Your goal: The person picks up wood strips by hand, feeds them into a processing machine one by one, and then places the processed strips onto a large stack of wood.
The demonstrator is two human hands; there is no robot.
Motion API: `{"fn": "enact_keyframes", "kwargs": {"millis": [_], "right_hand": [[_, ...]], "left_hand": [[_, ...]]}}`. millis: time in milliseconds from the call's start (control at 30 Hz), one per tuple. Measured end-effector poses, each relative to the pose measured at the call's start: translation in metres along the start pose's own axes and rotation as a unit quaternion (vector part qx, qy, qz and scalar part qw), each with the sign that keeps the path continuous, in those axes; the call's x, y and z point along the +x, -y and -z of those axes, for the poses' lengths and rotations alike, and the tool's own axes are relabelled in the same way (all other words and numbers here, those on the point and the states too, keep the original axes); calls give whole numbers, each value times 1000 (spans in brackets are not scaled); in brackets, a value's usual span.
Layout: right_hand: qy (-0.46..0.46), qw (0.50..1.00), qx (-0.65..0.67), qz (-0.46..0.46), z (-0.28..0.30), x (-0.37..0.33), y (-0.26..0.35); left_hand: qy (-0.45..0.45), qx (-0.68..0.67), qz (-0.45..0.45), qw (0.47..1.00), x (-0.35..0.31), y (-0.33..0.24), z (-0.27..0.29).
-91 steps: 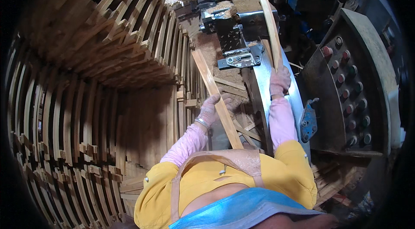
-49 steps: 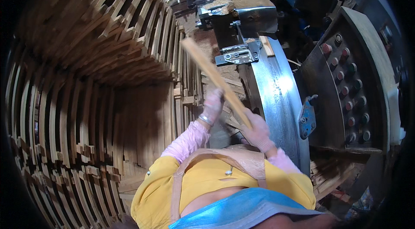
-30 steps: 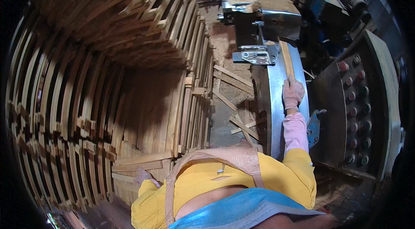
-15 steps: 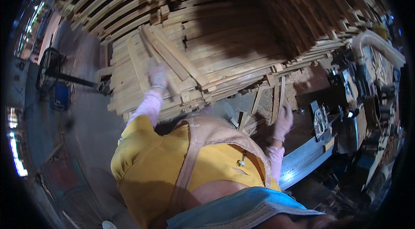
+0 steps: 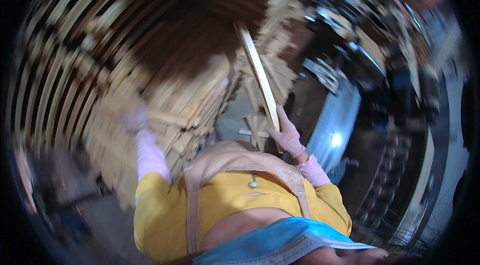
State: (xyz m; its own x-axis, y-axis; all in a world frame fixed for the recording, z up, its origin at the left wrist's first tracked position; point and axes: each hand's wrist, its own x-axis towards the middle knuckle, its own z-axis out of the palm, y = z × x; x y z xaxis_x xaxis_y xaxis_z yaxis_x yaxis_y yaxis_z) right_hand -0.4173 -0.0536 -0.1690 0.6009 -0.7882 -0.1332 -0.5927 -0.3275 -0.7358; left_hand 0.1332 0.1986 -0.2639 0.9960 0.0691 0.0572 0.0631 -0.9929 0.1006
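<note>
My right hand (image 5: 288, 137), in a pale glove, is closed around the lower end of a long, narrow wooden strip (image 5: 261, 76). The strip slants up and away to the left, its far end above the floor beside the lumber stack. Over at the left, my gloved left hand (image 5: 134, 119) is on or just above the stack of wooden boards (image 5: 112, 147). Motion smears its fingers, so whether it grips a board is unclear. A light board (image 5: 167, 117) lies right beside it.
Curved-looking rows of stacked wood (image 5: 55, 80) rise behind the boards. To the right stands a machine with a shiny metal bed (image 5: 334, 127) and a metal fitting (image 5: 324, 75). Loose wood offcuts (image 5: 252, 125) lie on the floor between stack and machine.
The view has swung to the right. My right hand, earlier apparently empty near the offcuts, now holds the wooden strip. My left hand stays over the boards, still blurred.
</note>
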Motion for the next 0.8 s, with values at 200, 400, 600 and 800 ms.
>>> {"fn": "enact_keyframes", "kwargs": {"millis": [200, 400, 600, 800], "right_hand": [[-296, 888, -232, -264, 16, -147, -88], [-304, 783, -456, -294, 29, -140, -145], [-346, 773, -455, -274, 129, -1, -222], [-160, 972, -151, -77, 82, 111, -53]], "left_hand": [[67, -26, 153, 986, 39, -34, 0], [119, -89, 91, 985, 17, -34, 23], [24, -494, 41, 868, -16, -46, 23], [160, -789, -104, 584, -143, -150, 102]]}}
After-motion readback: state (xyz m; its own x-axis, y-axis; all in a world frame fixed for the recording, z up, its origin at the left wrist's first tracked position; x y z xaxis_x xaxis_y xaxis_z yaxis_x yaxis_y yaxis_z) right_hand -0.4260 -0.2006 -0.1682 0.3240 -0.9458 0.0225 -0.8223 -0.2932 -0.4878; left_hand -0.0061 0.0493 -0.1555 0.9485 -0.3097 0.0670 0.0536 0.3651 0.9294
